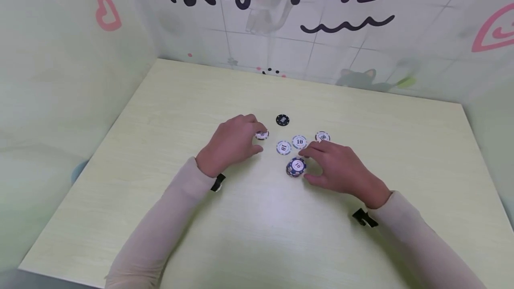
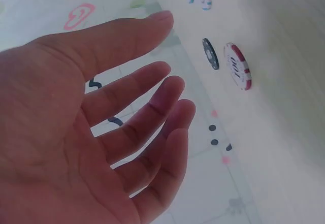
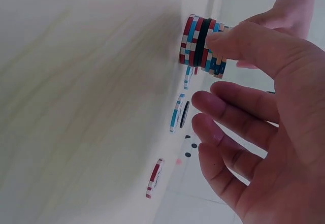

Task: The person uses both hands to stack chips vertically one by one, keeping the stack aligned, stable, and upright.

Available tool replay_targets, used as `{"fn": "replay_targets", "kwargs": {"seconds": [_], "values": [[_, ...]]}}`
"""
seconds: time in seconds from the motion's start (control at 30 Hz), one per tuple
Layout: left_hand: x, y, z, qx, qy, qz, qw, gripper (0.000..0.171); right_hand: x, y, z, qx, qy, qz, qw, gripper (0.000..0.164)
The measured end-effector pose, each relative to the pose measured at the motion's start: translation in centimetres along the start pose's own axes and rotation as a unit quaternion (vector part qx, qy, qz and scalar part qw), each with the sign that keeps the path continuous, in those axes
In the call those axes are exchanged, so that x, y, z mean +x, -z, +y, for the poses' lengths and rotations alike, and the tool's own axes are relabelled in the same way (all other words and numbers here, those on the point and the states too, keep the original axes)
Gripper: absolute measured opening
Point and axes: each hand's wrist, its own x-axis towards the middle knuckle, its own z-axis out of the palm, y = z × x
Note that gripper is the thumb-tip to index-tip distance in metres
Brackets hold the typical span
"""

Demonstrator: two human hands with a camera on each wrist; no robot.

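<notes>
A stack of poker chips (image 1: 296, 167), topped by a blue one marked 10, stands on the table beside my right hand (image 1: 335, 166). The right thumb and fingers are spread near its side; in the right wrist view the thumb overlaps the stack (image 3: 189, 41). My left hand (image 1: 234, 142) hovers over a red-and-white chip (image 1: 262, 135) marked 100 (image 2: 236, 65), its fingers loosely bent with nothing between them. Two light-blue-edged chips marked 10 (image 1: 283, 147) lie flat between the hands. Just past the right fingertips is another white chip (image 1: 322, 136) marked 100, partly hidden by them.
Farther back lies a black chip (image 1: 283, 120) marked 100. The pale table (image 1: 192, 88) meets a printed wall (image 1: 273, 48) at the back, with side walls left and right. Each wrist wears a black strap (image 1: 364, 217).
</notes>
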Motion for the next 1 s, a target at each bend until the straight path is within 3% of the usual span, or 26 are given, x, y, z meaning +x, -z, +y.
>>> {"fn": "replay_targets", "kwargs": {"seconds": [0.2,0.53,0.8,1.0], "values": [[0.8,-1.1,-0.5,0.004,0.005,0.012,0.9999,0.036,-0.1,-0.1,0.2,0.015,-0.023,-0.026,0.999,0.039],[1.5,-3.8,-1.0,0.057,0.001,0.047,0.9972,0.045,0.0,-0.9,0.5,0.036,-0.035,-0.046,0.998,0.041],[2.0,-3.9,-1.4,0.042,0.009,0.022,0.9988,0.046,0.3,-0.9,0.0,0.031,-0.046,-0.063,0.997,0.043],[2.7,-3.6,-1.8,0.035,-0.002,0.017,0.9993,0.034,0.2,-0.8,-0.1,0.035,-0.052,-0.06,0.996,0.044]]}}
